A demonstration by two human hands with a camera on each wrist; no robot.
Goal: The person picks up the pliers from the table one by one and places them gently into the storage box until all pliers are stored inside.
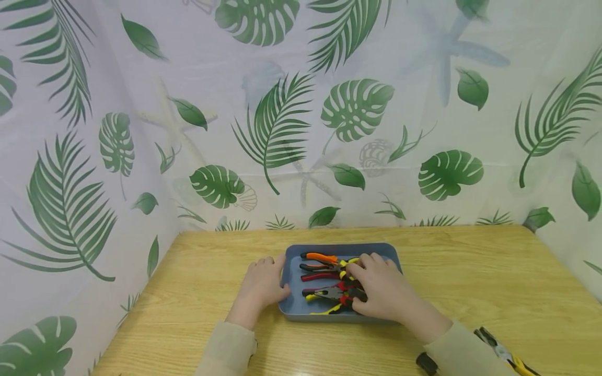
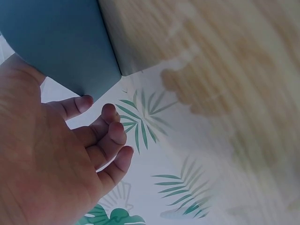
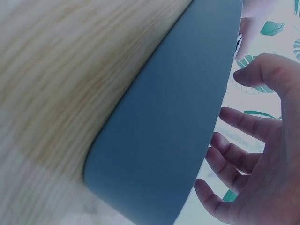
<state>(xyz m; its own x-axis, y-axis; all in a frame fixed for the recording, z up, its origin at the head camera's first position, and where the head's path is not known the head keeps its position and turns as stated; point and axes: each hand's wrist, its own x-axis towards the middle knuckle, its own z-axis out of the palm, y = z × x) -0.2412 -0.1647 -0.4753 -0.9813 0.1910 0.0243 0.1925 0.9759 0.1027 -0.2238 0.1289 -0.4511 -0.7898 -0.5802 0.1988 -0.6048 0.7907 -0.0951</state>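
A blue-grey tray (image 1: pixel 293 308) on the wooden table holds several pliers, laid side by side. My left hand (image 1: pixel 265 281) holds the tray's left side, thumb over the rim and fingers outside the wall. In the left wrist view, the left hand's (image 2: pixel 61 145) fingers are loosely bent beside the tray wall (image 2: pixel 70 47). My right hand (image 1: pixel 385 287) reaches over the tray's right half, thumb and fingers spread above red-and-black pliers (image 1: pixel 334 292) and yellow-handled pliers (image 1: pixel 331 268). It hides part of their handles. Orange-handled pliers (image 1: pixel 320 257) lie at the back.
Another pair of pliers (image 1: pixel 503 352) with yellow handles lies on the table (image 1: pixel 470 271) at the front right, partly behind my right sleeve. A dark object (image 1: pixel 426 363) shows beside that sleeve. A leaf-patterned cloth (image 1: pixel 301 130) hangs behind the table and along its sides.
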